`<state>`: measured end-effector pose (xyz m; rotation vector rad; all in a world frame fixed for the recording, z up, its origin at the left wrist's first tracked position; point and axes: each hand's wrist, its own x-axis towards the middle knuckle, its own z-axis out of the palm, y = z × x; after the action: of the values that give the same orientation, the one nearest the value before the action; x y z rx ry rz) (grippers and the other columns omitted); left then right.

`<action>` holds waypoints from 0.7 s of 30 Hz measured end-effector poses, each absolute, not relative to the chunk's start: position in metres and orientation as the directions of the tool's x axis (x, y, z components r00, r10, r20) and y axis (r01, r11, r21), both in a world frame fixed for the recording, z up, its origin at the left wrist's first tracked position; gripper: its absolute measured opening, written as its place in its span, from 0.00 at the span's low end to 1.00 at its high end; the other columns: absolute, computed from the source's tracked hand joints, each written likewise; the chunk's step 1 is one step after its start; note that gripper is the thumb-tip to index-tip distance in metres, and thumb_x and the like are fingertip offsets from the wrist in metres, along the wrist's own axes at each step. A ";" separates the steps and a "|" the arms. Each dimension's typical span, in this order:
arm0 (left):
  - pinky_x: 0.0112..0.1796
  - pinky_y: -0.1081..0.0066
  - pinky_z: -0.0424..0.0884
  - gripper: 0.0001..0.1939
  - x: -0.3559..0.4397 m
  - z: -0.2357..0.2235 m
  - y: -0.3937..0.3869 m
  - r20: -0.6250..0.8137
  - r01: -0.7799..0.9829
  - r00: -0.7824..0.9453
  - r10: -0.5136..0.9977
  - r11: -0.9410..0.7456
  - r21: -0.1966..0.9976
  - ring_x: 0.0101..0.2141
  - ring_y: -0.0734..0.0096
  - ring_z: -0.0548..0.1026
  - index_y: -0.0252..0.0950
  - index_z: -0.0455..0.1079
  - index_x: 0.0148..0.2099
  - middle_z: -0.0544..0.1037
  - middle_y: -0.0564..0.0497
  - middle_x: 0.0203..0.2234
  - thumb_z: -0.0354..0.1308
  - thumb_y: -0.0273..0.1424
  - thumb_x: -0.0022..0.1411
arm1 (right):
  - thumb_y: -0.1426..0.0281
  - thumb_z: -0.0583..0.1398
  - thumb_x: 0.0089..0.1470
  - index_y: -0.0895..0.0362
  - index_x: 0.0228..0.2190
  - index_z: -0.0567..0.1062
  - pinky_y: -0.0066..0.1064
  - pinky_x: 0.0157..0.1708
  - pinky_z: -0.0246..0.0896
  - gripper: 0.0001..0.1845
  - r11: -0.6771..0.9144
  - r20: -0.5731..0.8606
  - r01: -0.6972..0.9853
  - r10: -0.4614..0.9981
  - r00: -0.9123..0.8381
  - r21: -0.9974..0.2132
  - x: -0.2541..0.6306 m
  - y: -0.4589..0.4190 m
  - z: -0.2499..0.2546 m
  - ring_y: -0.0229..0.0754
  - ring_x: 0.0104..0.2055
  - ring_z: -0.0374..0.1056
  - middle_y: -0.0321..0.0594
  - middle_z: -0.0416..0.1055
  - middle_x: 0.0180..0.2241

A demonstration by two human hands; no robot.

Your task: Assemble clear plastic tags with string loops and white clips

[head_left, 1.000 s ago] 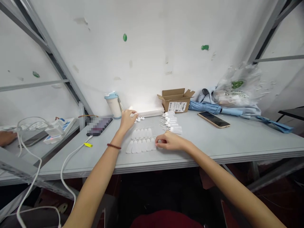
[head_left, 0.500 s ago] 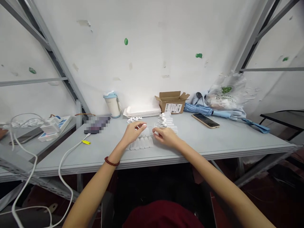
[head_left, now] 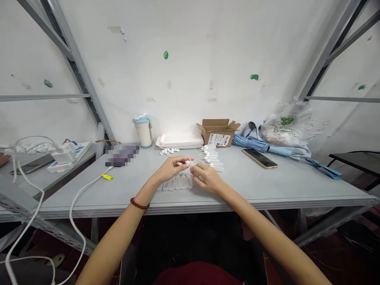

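Observation:
Above the table's front half my two hands almost meet. My left hand (head_left: 172, 169) pinches a small white cap-like piece (head_left: 187, 162) at its fingertips. Against it, my right hand (head_left: 208, 177) grips a small translucent plastic piece (head_left: 193, 162), mostly covered by the fingers. Below the hands lies a row of clear flat-looking plastic tubes (head_left: 177, 183). Behind my right hand, several similar tubes with white tops (head_left: 211, 156) are lined up sideways. A cluster of small white caps (head_left: 169, 151) sits behind my left hand.
At the back stand a cup (head_left: 143, 132), a white stack (head_left: 180, 141) and an open cardboard box (head_left: 219, 133). A phone (head_left: 259, 158) and a blue umbrella (head_left: 252, 143) lie right. A cabled dark device (head_left: 126, 155) lies left; the white cable (head_left: 77, 202) hangs over the edge.
My hands have come together, the left moving right toward the right hand. The white piece now meets the translucent piece between them. The view has shifted slightly.

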<state>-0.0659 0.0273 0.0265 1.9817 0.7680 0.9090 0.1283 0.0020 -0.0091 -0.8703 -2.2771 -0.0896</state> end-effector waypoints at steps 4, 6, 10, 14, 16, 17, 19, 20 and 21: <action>0.44 0.66 0.67 0.15 -0.067 0.029 0.026 0.287 0.192 0.575 0.766 -0.467 0.863 0.45 0.61 0.72 0.34 0.74 0.40 0.73 0.43 0.52 0.58 0.41 0.58 | 0.75 0.49 0.46 0.55 0.27 0.63 0.28 0.28 0.48 0.05 0.793 0.613 0.507 0.594 -0.520 -0.337 0.130 -0.001 -0.003 0.38 0.26 0.56 0.37 0.63 0.26; 0.43 0.67 0.67 0.16 -0.068 0.029 0.026 0.261 0.216 0.590 0.764 -0.461 0.860 0.44 0.61 0.72 0.34 0.74 0.40 0.73 0.43 0.52 0.57 0.41 0.59 | 0.75 0.48 0.45 0.55 0.25 0.60 0.28 0.27 0.47 0.04 0.794 0.613 0.456 0.603 -0.510 -0.401 0.130 -0.002 -0.001 0.37 0.24 0.53 0.35 0.59 0.24; 0.41 0.67 0.67 0.17 -0.069 0.029 0.026 0.239 0.239 0.630 0.739 -0.478 0.845 0.45 0.59 0.73 0.34 0.75 0.42 0.75 0.44 0.50 0.55 0.41 0.60 | 0.75 0.47 0.45 0.54 0.24 0.56 0.28 0.26 0.45 0.04 0.782 0.626 0.360 0.623 -0.469 -0.509 0.132 -0.003 0.000 0.37 0.23 0.50 0.32 0.53 0.21; 0.48 0.66 0.65 0.16 -0.069 0.029 0.026 0.249 0.195 0.668 0.701 -0.488 0.851 0.51 0.57 0.70 0.35 0.76 0.44 0.76 0.45 0.48 0.56 0.41 0.60 | 0.74 0.48 0.44 0.53 0.24 0.55 0.28 0.26 0.45 0.03 0.745 0.615 0.337 0.666 -0.423 -0.575 0.132 -0.002 -0.001 0.37 0.24 0.49 0.32 0.52 0.21; 0.49 0.64 0.65 0.16 -0.069 0.029 0.026 0.252 0.180 0.675 0.693 -0.487 0.855 0.50 0.56 0.70 0.36 0.77 0.43 0.77 0.45 0.47 0.56 0.41 0.60 | 0.73 0.48 0.44 0.53 0.23 0.54 0.29 0.26 0.45 0.03 0.736 0.612 0.331 0.675 -0.412 -0.590 0.132 -0.001 -0.001 0.38 0.24 0.49 0.31 0.51 0.20; 0.49 0.63 0.65 0.16 -0.069 0.029 0.025 0.255 0.175 0.671 0.696 -0.484 0.857 0.50 0.56 0.71 0.36 0.77 0.43 0.77 0.45 0.47 0.57 0.41 0.59 | 0.72 0.48 0.44 0.53 0.23 0.54 0.29 0.27 0.45 0.03 0.735 0.612 0.328 0.677 -0.409 -0.594 0.132 -0.001 0.000 0.38 0.24 0.49 0.31 0.51 0.20; 0.46 0.64 0.67 0.16 -0.068 0.029 0.025 0.266 0.169 0.643 0.718 -0.471 0.866 0.47 0.57 0.72 0.36 0.76 0.42 0.78 0.45 0.45 0.58 0.41 0.58 | 0.72 0.48 0.43 0.53 0.23 0.54 0.29 0.27 0.45 0.03 0.728 0.604 0.323 0.684 -0.409 -0.605 0.132 -0.002 0.001 0.38 0.25 0.49 0.32 0.51 0.21; 0.44 0.64 0.68 0.15 -0.067 0.029 0.024 0.269 0.169 0.623 0.734 -0.462 0.871 0.45 0.59 0.73 0.36 0.76 0.41 0.78 0.45 0.43 0.58 0.41 0.57 | 0.72 0.48 0.43 0.53 0.23 0.54 0.30 0.27 0.45 0.03 0.722 0.597 0.324 0.690 -0.410 -0.612 0.132 -0.002 0.001 0.38 0.25 0.49 0.32 0.52 0.21; 0.42 0.66 0.68 0.15 -0.067 0.030 0.024 0.270 0.171 0.604 0.750 -0.452 0.875 0.42 0.61 0.73 0.36 0.76 0.40 0.78 0.46 0.41 0.59 0.41 0.57 | 0.72 0.48 0.44 0.54 0.23 0.54 0.30 0.27 0.45 0.03 0.715 0.588 0.326 0.697 -0.411 -0.619 0.133 -0.002 0.002 0.38 0.25 0.50 0.32 0.52 0.21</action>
<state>-0.0669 0.0236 0.0298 1.9528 0.7324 0.8332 0.1326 -0.0020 0.0020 -0.7801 -2.0177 0.5195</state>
